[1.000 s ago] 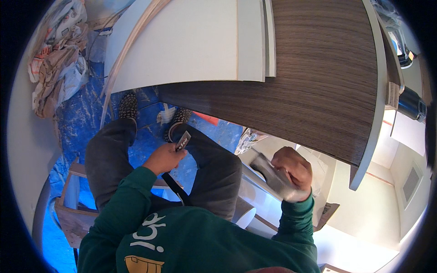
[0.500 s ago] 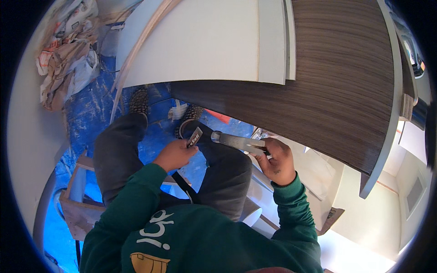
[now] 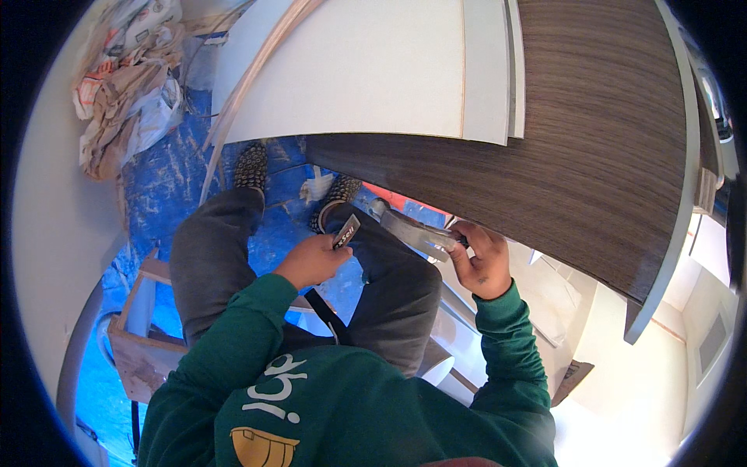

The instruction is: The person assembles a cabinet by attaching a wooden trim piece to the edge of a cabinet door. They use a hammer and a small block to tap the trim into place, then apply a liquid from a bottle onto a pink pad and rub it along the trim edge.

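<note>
left hand [image 3: 311,261] fingers closed, pinching a small dark flat card-like piece [image 3: 346,231] over the lap, just above the right knee. right hand [image 3: 482,261] wrapped around the handle end of a grey metal tool [image 3: 412,229], exact kind unclear, which points left toward the card, tip near it. dark wood-grain panel [image 3: 560,156] right above the right hand, white boards [image 3: 366,70] stacked on it. blue floor sheet [image 3: 163,194] below, crumpled paper [image 3: 124,86] upper left.
</note>
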`<state>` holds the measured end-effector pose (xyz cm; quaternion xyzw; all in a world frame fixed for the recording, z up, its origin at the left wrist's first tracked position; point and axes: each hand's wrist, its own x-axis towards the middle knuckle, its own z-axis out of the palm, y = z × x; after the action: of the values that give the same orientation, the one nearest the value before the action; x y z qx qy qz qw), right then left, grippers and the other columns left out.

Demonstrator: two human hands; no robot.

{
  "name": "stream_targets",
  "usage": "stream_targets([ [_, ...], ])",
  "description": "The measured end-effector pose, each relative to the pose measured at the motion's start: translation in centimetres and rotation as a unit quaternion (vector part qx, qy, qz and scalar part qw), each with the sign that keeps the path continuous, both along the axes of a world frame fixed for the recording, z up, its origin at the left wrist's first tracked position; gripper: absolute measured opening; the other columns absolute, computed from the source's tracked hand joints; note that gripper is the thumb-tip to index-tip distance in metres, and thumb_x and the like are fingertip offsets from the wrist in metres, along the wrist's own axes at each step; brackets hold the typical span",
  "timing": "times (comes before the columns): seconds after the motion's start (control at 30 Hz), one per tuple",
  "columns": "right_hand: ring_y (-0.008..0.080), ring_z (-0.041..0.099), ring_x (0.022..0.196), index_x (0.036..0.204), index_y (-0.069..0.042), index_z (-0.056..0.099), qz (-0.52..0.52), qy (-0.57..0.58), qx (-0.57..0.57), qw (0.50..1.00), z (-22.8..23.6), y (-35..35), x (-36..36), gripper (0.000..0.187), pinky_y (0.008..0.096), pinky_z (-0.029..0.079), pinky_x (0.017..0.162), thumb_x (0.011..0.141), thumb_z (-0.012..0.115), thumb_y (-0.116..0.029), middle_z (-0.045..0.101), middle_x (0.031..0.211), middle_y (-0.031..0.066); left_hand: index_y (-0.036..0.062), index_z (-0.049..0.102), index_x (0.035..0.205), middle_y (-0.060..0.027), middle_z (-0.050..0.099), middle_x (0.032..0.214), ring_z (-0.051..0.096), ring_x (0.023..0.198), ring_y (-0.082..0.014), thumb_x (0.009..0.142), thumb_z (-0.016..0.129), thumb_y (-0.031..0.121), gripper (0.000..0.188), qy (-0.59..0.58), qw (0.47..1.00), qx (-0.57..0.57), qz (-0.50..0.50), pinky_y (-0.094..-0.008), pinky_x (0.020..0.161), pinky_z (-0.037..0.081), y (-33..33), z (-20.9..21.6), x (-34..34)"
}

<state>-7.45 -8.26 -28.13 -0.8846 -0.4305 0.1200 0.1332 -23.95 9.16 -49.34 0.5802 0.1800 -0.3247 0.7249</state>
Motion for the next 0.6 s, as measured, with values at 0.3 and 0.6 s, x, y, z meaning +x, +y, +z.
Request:
stream_targets([
  [0.3,0.0209,0.068,0.086,0.100,0.003,0.069,0.025,-0.109,0.063,0.992,0.9,-4.8,1.0,0.010,0.0326,0.052,0.080,0.095,0.060,-0.001,0.071,0.092,0.0122,0.0052,0.061,0.086,-0.0038,0.058,0.064,0.054,0.052,-0.0151,0.097,0.061,0.035,0.032,-0.021,0.999,0.019,-0.024,-0.0342,0.049,0.042,-0.3,-0.6,0.0],
  [0.6,0.0288,0.069,0.095,0.101,0.000,0.071,-0.013,-0.136,0.069,0.988,-1.2,-3.6,1.3,0.018,0.0361,0.051,0.087,0.087,0.064,-0.007,0.072,0.102,0.0182,-0.0001,0.064,0.082,-0.0149,0.066,0.066,0.067,0.062,-0.0321,0.094,0.059,0.043,0.045,0.003,1.000,-0.002,0.001,-0.0452,0.061,0.051,0.2,0.5,-0.1],
])
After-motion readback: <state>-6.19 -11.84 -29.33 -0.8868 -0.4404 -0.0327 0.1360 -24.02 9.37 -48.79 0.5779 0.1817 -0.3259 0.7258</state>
